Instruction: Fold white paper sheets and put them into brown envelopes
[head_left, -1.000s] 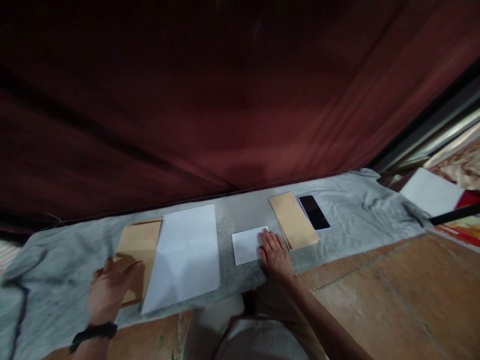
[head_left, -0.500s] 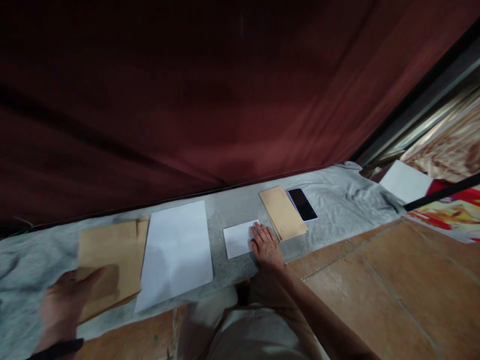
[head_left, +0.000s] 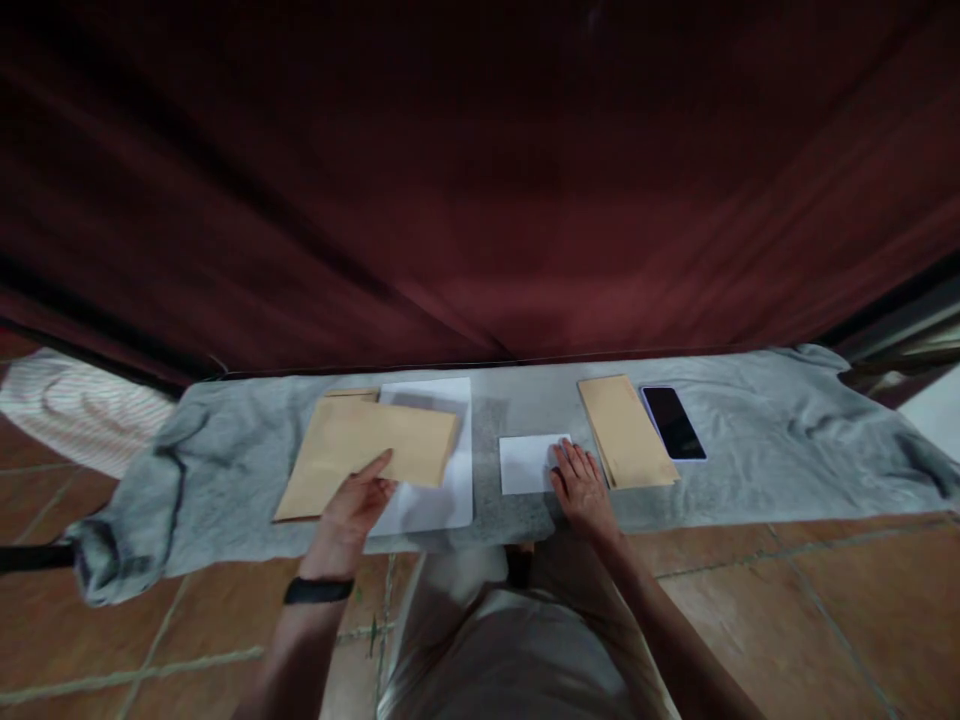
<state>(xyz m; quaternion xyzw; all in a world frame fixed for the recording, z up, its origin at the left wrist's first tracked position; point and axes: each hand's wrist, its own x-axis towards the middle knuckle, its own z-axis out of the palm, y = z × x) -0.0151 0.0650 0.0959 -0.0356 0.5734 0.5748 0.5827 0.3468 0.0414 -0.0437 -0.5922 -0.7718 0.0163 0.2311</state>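
Left hand (head_left: pixel 352 505), wrist banded in black, pinches a brown envelope (head_left: pixel 371 455) that I see lifted partly over the large white sheet (head_left: pixel 439 490) near the left half of the grey cloth (head_left: pixel 787 440). Right hand (head_left: pixel 583 490) lies flat with fingers spread, pressing the right edge of a small white paper (head_left: pixel 526 465) at the cloth's middle. Beyond it, toward the right end, lie a stack of brown envelopes (head_left: pixel 626 430) and, just beside that, a dark phone (head_left: pixel 673 422).

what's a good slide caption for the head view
Left hand holds a brown envelope over a white sheet; right hand rests on a small white paper.
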